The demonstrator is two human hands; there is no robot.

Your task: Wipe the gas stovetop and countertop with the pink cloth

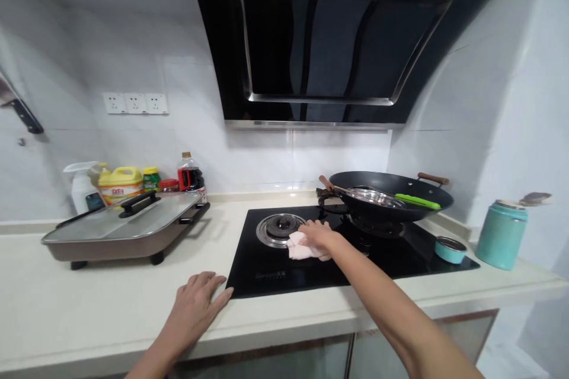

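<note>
While a lidded electric pan [127, 226] and a row of bottles [133, 183] occupy the left of the desk [66, 308], the left hand [198, 302] lies flat on the desk, fingers spread, fingertips at the front left corner of the black hob [311, 275]. Right of the burner [278, 228], the right hand [317, 234] presses a pale cloth [300, 249] onto the hob glass, fingers closed over it. Further right sit a wok [391, 192], a small teal bowl [450, 249] and a teal flask [502, 234]
</note>
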